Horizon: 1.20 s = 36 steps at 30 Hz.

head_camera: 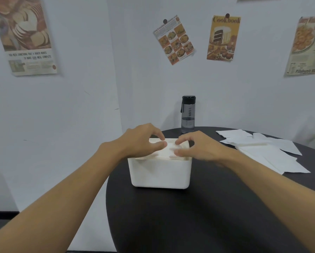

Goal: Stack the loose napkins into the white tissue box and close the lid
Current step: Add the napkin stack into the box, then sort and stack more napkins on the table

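Two bare forearms of mine reach in over the near edge of the dark round surface (207, 207) to the white tissue box (160, 172), which stands toward the surface's left edge. My left grip (142, 141) and right grip (200, 147) sit on the box's pale top, one toward each end. The fingers are bent, and each thumb and its fingertips are close together, touching that top. Blur hides whether either grip pinches anything or only presses, and whether that pale top is the lid or stacked napkins, so I cannot tell. Farther off, along the right edge, the loose napkins (262, 150) lie spread and overlapping, apart from the box. At the far edge a dark-capped water bottle (188, 114) stands upright by the wall (80, 106), where food posters (223, 38) hang.
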Tool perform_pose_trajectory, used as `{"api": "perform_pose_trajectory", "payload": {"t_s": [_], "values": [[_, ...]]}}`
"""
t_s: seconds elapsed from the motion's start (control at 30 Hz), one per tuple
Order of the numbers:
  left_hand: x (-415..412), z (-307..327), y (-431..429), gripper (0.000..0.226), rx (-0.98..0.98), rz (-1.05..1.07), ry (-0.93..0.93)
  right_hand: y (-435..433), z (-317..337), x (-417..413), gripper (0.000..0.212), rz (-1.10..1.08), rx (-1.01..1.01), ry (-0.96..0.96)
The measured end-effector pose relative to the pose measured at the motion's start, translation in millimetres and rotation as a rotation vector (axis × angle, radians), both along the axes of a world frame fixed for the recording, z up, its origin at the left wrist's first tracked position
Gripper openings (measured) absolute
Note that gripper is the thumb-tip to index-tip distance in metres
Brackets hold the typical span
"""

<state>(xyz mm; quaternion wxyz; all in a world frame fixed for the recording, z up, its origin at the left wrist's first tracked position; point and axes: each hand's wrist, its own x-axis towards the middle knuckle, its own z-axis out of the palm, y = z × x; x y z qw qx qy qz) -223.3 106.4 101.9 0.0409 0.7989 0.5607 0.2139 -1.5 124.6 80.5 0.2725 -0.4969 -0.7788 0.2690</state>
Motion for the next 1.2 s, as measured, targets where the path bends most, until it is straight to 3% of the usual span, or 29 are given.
{"api": "perform_pose_trajectory", "payload": {"t_s": [0.17,0.33,0.43,0.57,0.73,0.87,1.2], "values": [[59,2,-9,0.018,0.118,-0.130,-0.082,-17,-4,43,0.024,-0.112,0.056,0.125],[131,-19,-6,0.018,0.119,-0.231,-0.179,-25,-38,113,0.016,-0.409,0.063,0.224],[173,-45,6,0.017,0.034,-0.252,-0.221,-24,-62,153,0.018,-0.536,0.058,0.117],[217,-88,27,0.021,-0.093,-0.264,-0.230,-19,-82,183,0.039,-0.647,0.048,-0.144],[254,-119,50,0.041,-0.173,-0.309,-0.166,-10,-98,193,0.044,-0.646,0.030,-0.381],[265,-124,71,0.048,-0.164,-0.304,-0.054,-2,-105,198,0.045,-0.643,0.012,-0.451],[283,-129,93,0.049,-0.160,-0.374,-0.036,2,-107,210,0.040,-0.704,0.076,-0.488]]}}
